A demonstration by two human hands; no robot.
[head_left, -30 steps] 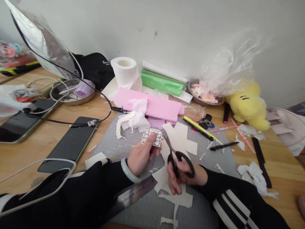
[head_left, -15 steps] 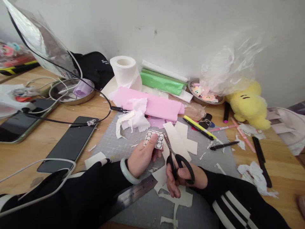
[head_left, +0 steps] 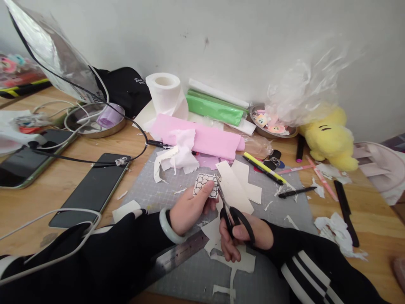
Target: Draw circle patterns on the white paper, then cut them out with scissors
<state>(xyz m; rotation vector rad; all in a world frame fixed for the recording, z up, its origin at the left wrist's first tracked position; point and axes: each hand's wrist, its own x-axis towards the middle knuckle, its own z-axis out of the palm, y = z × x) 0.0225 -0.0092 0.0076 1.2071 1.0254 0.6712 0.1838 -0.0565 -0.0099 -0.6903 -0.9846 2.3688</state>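
My left hand (head_left: 191, 210) pinches a small white paper piece (head_left: 202, 184) drawn with black rounded loops, the thumb lying across its face. In my right hand (head_left: 236, 236) are black-handled scissors (head_left: 242, 223), fingers through the loops. Their blades point up and left, the tips at the paper's right edge; they look nearly closed. Beneath both hands lies a grey gridded cutting mat (head_left: 186, 270) with cream card strips (head_left: 234, 188) and scraps. A ruler (head_left: 185, 253) lies partly under my left forearm.
Pink crepe paper (head_left: 202, 137), a white paper roll (head_left: 163, 95) and green packets (head_left: 215, 107) lie toward the wall. Phones (head_left: 91, 190) and cables are at left. On the right are pens (head_left: 297, 192), crumpled tissue (head_left: 333, 232), a metal bowl (head_left: 274, 134) and a yellow plush toy (head_left: 330, 141).
The scissor blades have drawn closer together at the paper's right edge, and the handles have come nearer each other. The paper has shifted slightly right.
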